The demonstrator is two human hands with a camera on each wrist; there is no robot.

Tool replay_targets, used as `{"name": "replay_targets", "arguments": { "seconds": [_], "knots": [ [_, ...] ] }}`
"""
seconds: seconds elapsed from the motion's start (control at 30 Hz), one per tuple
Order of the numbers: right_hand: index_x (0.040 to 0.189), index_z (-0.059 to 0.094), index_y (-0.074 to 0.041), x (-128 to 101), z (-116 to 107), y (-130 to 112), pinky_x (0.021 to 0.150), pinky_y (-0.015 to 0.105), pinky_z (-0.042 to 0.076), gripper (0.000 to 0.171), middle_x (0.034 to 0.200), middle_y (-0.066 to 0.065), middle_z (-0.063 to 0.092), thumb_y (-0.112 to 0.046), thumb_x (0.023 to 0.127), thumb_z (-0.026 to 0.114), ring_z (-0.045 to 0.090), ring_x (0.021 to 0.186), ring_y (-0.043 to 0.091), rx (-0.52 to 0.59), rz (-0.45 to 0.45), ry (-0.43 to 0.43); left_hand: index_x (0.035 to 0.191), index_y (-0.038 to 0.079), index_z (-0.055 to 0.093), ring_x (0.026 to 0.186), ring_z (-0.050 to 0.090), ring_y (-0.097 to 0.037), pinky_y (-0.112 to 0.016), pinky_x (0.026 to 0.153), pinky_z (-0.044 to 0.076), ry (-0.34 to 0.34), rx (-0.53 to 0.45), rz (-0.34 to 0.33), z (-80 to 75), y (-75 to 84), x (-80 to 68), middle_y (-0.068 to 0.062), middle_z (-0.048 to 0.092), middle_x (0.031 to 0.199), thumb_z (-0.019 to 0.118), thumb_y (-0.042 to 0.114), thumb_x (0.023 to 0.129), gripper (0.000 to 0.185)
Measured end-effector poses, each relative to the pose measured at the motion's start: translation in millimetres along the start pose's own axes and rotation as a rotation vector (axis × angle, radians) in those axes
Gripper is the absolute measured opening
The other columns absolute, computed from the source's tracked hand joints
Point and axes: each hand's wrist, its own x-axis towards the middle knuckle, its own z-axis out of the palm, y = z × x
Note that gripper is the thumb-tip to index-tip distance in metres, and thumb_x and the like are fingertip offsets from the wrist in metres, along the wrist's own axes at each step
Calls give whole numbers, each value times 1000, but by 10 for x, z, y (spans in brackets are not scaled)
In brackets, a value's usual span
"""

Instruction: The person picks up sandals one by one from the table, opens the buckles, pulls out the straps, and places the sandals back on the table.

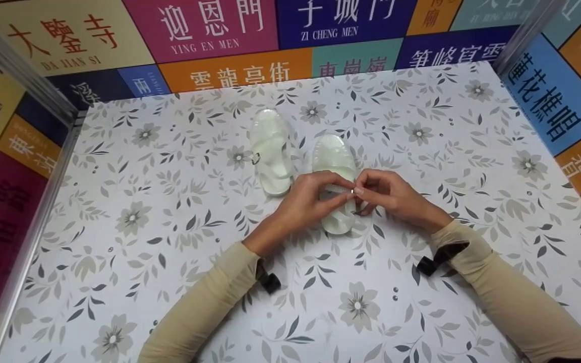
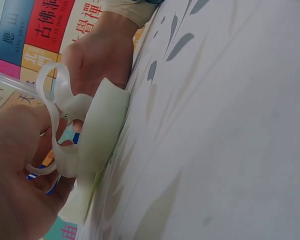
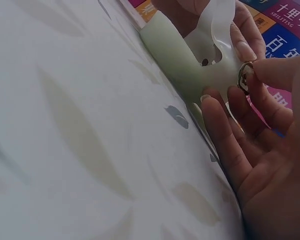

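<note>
A flowery surface sits inside bright sign walls. Two clear jelly sandals lie in the middle. The left hand and right hand pinch the strap and buckle of the right sandal. It looks soft, bendy and light; the strap seems best to hold. The other sandal lies just beside.

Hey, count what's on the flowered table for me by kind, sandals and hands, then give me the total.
Translucent pale-green jelly sandals: 2 (one lying apart, one being worked on)
Hands on the strap: 2 (left hand, right hand)
Total: 4
</note>
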Motion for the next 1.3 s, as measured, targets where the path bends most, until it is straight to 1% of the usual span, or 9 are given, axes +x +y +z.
{"name": "replay_targets", "arguments": {
  "seconds": [0.23, 0.37, 0.6, 0.7, 0.87, 1.03, 1.13, 1.2, 1.3],
  "knots": [
    [134, 59, 5, -5, 0, 10, 69, 34, 66, 29, 99, 12, 71, -6, 108, 62, 74, 83, 24, 41, 12, -4, 121, 14, 82, 113, 74, -10, -24, 104, 56, -15, -16, -8, -13, -20, -6, 0, 82, 117, 74, 14, 102, 20],
    [129, 63, 7, -4, -1, 21, 71, 31, 65, 25, 100, 11, 71, -5, 107, 64, 73, 83, 21, 37, 26, -6, 120, 13, 82, 113, 74, -10, -24, 105, 55, -17, -37, -25, -21, -9, -7, 0, 81, 117, 72, 13, 101, 21],
    [126, 60, 7, -1, 3, 11, 71, 30, 65, 23, 96, 12, 71, -4, 107, 64, 73, 81, 21, 58, 34, -11, 119, 13, 82, 106, 71, -9, -22, 96, 60, 20, -81, -40, -39, 15, -15, 0, 77, 112, 69, 8, 101, 22],
    [124, 60, 7, -4, 5, 8, 71, 30, 65, 21, 94, 13, 71, -3, 107, 64, 73, 80, 21, 66, 35, -8, 120, 13, 81, 111, 69, -11, -23, 98, 60, 50, -37, -21, -48, 33, -5, -2, 74, 117, 70, 11, 102, 22],
    [124, 60, 7, -9, 5, -2, 71, 31, 65, 22, 95, 13, 70, -6, 106, 65, 74, 81, 21, 67, 54, 6, 129, 14, 78, 132, 63, -22, -30, 99, 60, 120, 75, 20, -68, 74, 7, -10, 64, 145, 71, 17, 104, 26],
    [126, 61, 6, -2, 7, -10, 74, 34, 67, 26, 99, 14, 72, -10, 107, 68, 75, 84, 22, 16, 81, 31, 134, 16, 76, 149, 51, -28, -42, 117, 50, 171, 201, 19, -91, 133, -9, -13, 51, 165, 69, 15, 105, 30],
    [126, 62, 5, 13, 6, -11, 76, 35, 67, 26, 102, 15, 73, -11, 106, 70, 77, 85, 23, -44, 90, 64, 134, 15, 75, 146, 55, -29, -43, 119, 50, 203, 253, 3, -109, 193, -21, -15, 51, 165, 67, 12, 104, 31],
    [126, 62, 4, 21, 10, -19, 79, 36, 68, 27, 106, 14, 72, -10, 105, 71, 78, 87, 22, -73, 105, 93, 133, 12, 74, 138, 61, -29, -39, 109, 57, 225, 273, -16, -121, 242, -29, -17, 56, 159, 67, 10, 104, 30],
    [128, 60, 5, 25, 28, -43, 84, 35, 68, 30, 112, 14, 70, -8, 104, 72, 79, 91, 18, -82, 146, 133, 133, 7, 71, 118, 71, -29, -32, 91, 62, 228, 294, -75, -133, 312, -44, -18, 64, 144, 67, 7, 102, 31]
  ]
}}
